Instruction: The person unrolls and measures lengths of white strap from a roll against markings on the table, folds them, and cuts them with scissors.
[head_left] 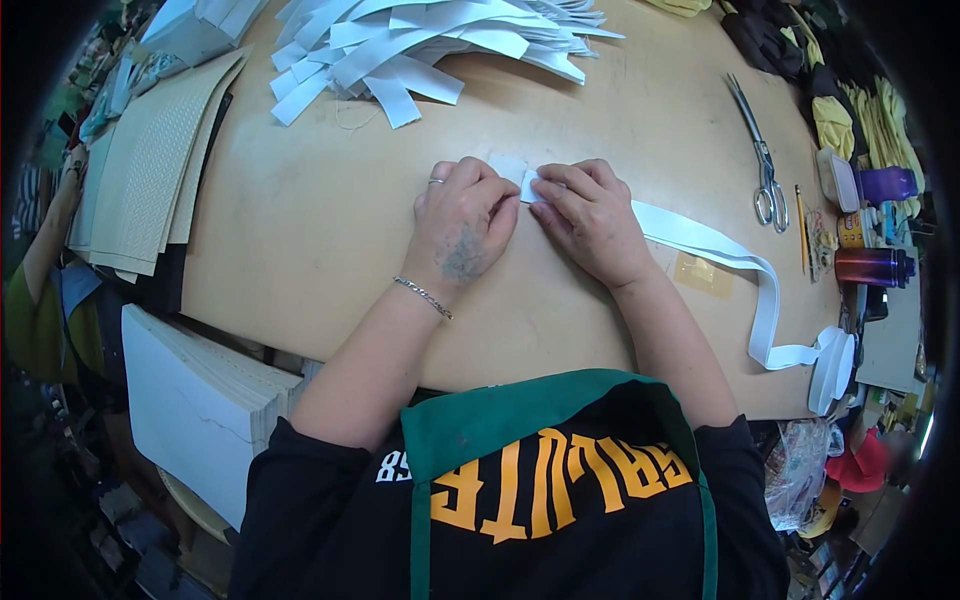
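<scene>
My left hand (465,222) and my right hand (592,222) are close together over the middle of the table. Between their fingertips lies the end of a white elastic band (700,236), pinched by my right hand. From under that hand the band runs right, bends down and reaches a white roll (830,370) at the table's edge. A short white fabric strip (507,166) lies at my left fingertips, which are closed on it. Where strip and band meet, the fingers partly cover them.
A heap of cut white strips (420,45) covers the back of the wooden table (320,220). Scissors (764,165) and a pencil (801,228) lie at the right, near a metallic purple-red bottle (874,267). Stacked sheets (170,170) stand at the left. Another person's arm (55,225) shows at far left.
</scene>
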